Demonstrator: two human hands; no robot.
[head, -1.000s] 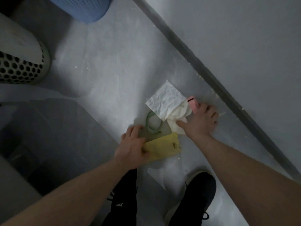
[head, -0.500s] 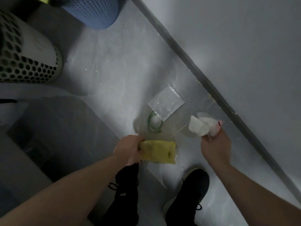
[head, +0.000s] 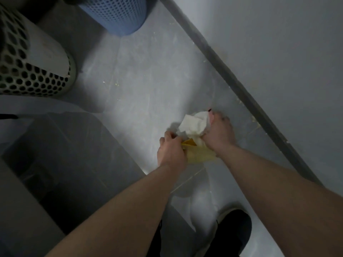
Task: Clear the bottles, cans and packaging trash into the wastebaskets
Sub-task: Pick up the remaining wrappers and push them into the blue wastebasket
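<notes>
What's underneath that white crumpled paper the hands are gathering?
Below the white paper, a yellow packet shows, gripped by the left hand. The right hand grips the paper. Whatever else lies under the paper is covered.

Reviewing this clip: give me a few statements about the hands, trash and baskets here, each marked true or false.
1. The left hand grips a yellow packet. True.
2. The right hand is empty. False: it holds white paper.
3. A blue basket stands by the wall. True.
4. The packet is already in a basket. False: it is low over the floor, between the hands.
5. Both hands are close together. True.
</notes>
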